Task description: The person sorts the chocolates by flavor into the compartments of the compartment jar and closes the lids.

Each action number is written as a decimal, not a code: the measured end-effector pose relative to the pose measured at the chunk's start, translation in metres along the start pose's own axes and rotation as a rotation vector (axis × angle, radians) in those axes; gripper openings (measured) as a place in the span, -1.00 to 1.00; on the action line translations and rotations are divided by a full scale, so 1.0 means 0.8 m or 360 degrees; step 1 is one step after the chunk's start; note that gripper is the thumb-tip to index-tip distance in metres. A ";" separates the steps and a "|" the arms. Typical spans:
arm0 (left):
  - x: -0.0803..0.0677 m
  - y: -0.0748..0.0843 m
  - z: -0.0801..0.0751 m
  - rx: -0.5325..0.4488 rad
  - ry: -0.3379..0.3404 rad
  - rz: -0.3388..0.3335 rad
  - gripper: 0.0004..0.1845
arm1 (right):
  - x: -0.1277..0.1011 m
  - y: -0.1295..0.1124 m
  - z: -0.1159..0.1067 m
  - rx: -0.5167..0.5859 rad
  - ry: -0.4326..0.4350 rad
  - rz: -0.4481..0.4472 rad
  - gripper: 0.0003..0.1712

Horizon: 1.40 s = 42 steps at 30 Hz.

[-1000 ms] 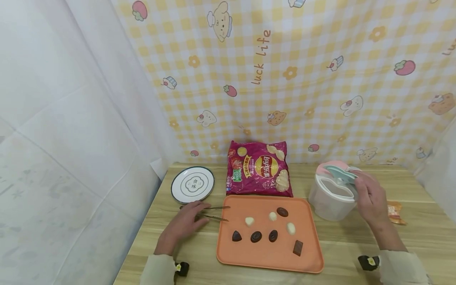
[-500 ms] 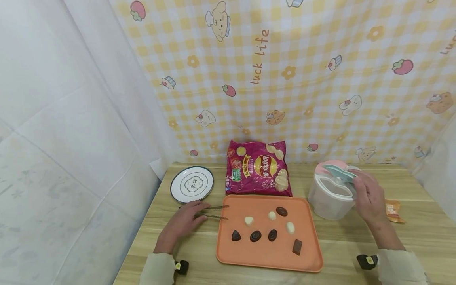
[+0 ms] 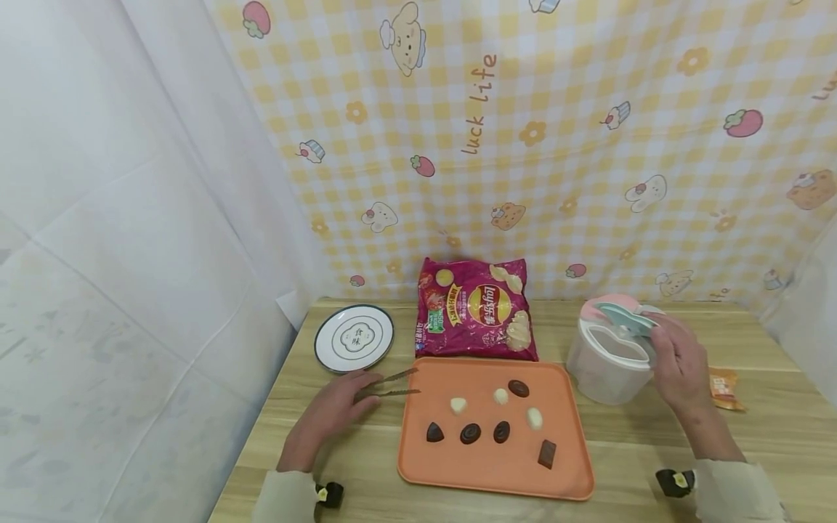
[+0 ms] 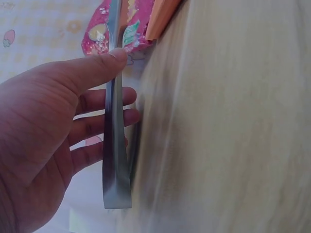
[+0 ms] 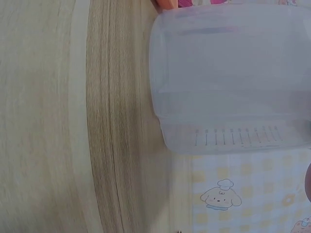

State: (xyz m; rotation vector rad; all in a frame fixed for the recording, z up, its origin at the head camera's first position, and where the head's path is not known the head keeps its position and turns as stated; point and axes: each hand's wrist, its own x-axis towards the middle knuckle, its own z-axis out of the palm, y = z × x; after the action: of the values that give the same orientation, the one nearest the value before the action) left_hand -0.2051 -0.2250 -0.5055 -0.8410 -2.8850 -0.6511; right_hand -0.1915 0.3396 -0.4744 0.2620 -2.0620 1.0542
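Left hand point(image 3: 330, 414) grasps metal tongs point(image 3: 387, 385), thumb over fingers, tips poking over the left edge of the orange tray point(image 3: 569, 465) on the bench point(image 3: 654, 443). Right hand point(image 3: 680, 363) pinches the teal lid point(image 3: 624, 318) tilted over the clear container point(image 3: 604, 363), right of tray. Chocolates on tray, chip bag point(image 3: 476, 309) behind.
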 end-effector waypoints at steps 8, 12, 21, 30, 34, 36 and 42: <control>-0.008 0.013 -0.012 0.0011 -0.0055 0.0016 -0.56 | 0.000 0.003 0.002 0.0024 0.0007 -0.0038 -0.64; -0.015 0.020 -0.020 -0.0002 -0.0060 0.0042 -0.55 | 0.001 0.002 0.002 0.0002 -0.0007 -0.0015 -0.62; -0.037 0.032 -0.024 0.0031 -0.0086 0.0146 -0.57 | -0.002 -0.003 0.004 0.0017 -0.0008 0.0064 -0.63; -0.054 0.043 -0.018 -0.0112 -0.0213 0.0093 -0.60 | -0.002 -0.003 0.003 0.0018 0.0017 0.0104 -0.63; -0.058 0.046 -0.014 -0.0125 -0.0236 0.0071 -0.61 | -0.001 -0.003 0.002 0.0030 0.0024 0.0091 -0.63; -0.059 0.046 -0.011 -0.0121 -0.0235 0.0073 -0.62 | -0.001 -0.003 0.003 0.0040 0.0028 0.0081 -0.64; -0.060 0.048 -0.001 -0.0166 -0.0263 0.0075 -0.63 | -0.002 0.000 0.004 0.0052 0.0076 0.0047 -0.65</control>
State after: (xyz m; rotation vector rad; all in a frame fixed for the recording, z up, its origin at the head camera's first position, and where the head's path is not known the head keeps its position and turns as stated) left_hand -0.1439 -0.2203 -0.4990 -1.0192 -2.9876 -0.7674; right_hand -0.1922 0.3368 -0.4770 0.2212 -2.0129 1.1022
